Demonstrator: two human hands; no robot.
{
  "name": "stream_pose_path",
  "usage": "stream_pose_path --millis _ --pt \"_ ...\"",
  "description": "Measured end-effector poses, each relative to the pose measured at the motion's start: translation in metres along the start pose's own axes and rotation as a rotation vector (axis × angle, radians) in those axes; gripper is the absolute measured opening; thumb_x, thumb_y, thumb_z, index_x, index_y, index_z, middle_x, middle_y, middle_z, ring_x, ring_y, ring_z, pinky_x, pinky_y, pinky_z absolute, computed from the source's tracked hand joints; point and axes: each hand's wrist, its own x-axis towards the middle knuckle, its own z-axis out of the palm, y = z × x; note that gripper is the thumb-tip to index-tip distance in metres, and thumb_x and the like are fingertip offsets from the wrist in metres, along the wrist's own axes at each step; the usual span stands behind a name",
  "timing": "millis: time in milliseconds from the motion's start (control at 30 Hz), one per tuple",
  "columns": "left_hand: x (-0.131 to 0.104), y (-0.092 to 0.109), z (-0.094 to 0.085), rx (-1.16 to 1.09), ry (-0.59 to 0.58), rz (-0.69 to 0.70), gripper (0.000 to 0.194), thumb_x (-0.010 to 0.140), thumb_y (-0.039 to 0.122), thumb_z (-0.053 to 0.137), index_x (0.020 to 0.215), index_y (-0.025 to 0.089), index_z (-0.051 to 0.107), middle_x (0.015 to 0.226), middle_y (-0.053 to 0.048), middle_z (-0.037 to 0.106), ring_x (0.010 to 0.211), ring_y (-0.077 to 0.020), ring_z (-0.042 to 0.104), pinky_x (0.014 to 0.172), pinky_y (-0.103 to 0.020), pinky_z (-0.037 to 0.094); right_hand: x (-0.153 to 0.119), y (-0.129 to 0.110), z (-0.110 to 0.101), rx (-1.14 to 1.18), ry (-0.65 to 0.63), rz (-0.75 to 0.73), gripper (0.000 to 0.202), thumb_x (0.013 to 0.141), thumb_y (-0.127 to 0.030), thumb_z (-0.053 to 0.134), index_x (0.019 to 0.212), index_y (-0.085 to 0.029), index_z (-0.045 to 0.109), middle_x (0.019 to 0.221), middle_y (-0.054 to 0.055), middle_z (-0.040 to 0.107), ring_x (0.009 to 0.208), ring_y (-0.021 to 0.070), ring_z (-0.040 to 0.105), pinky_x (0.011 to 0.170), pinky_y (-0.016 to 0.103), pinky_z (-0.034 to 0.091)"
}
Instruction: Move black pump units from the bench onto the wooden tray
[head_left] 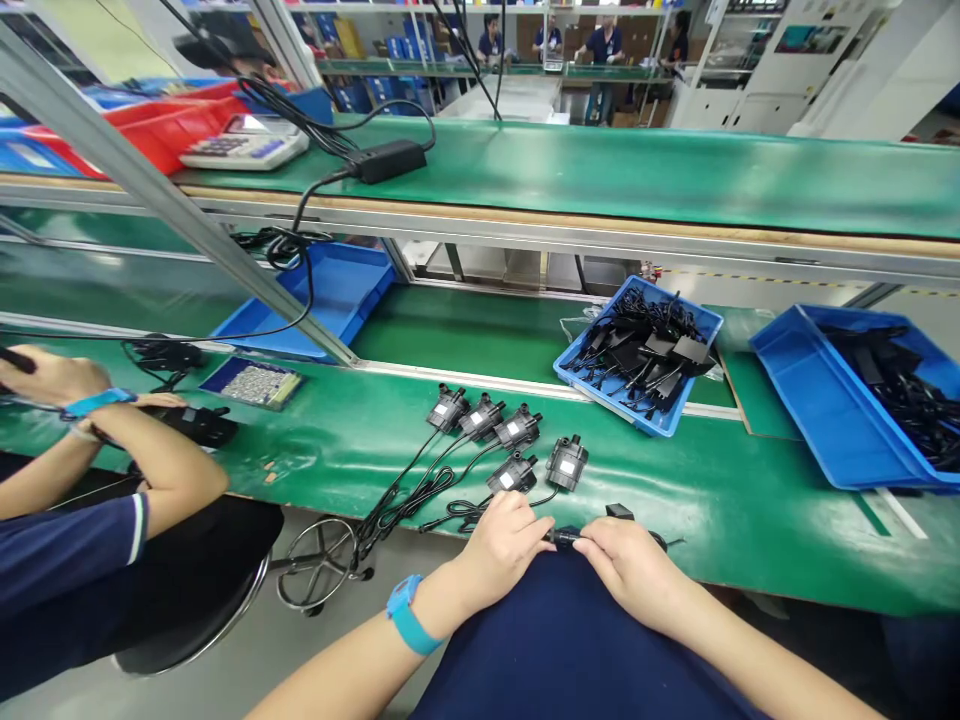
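Note:
At the table's front edge, close to my body, a black cable connector [564,538] spans the gap between my hands. My left hand [508,545] is closed, pinching its left end; my right hand [636,568] is closed around the right end. Whether the connector's two halves are joined I cannot tell. Just beyond my left hand lie several small black pumps with white labels, among them one pump [568,463] set apart to the right. Their black cables [409,505] run left and hang over the edge. A small black block [619,512] shows behind my right hand.
A blue tray [660,428] of black adapters and cables stands beyond; another blue bin [806,400] is at right. On the left are a blue tray [337,290], a box of small metal parts [255,384] and a co-worker's arm [161,465]. A green shelf [637,175] crosses above.

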Motion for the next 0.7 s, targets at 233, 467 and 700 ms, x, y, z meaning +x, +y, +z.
stream_pose_path --millis 233,467,700 --pt "0.011 0.004 0.002 -0.058 0.005 0.018 0.016 0.098 0.022 0.052 0.092 0.013 0.063 0.066 -0.001 0.054 0.073 -0.0171 0.047 0.065 -0.031 0.039 0.001 0.004 -0.003 0.047 0.007 -0.022 0.044 0.106 -0.039 0.03 0.082 -0.017 0.06 0.072 0.004 0.057 0.067 0.0181 0.054 0.066 0.032 0.041" --pt "0.009 0.006 0.005 0.114 -0.017 -0.001 0.03 0.1 0.026 0.047 0.072 0.017 0.054 0.061 0.0 0.048 0.067 -0.0159 0.044 0.064 -0.031 0.034 0.013 0.011 0.018 0.134 0.015 0.02 0.028 0.1 -0.043 0.048 0.094 -0.019 0.061 0.088 0.005 0.065 0.082 0.0206 0.059 0.075 0.032 0.043" --pt "-0.014 0.002 0.01 0.139 0.074 0.103 0.02 0.098 0.018 0.046 0.086 0.018 0.062 0.064 0.0 0.056 0.068 -0.0168 0.052 0.066 -0.031 0.04 0.022 -0.005 0.019 0.205 -0.072 0.17 0.029 0.095 -0.044 0.057 0.081 -0.019 0.065 0.076 0.001 0.066 0.069 0.0151 0.057 0.065 0.025 0.04"
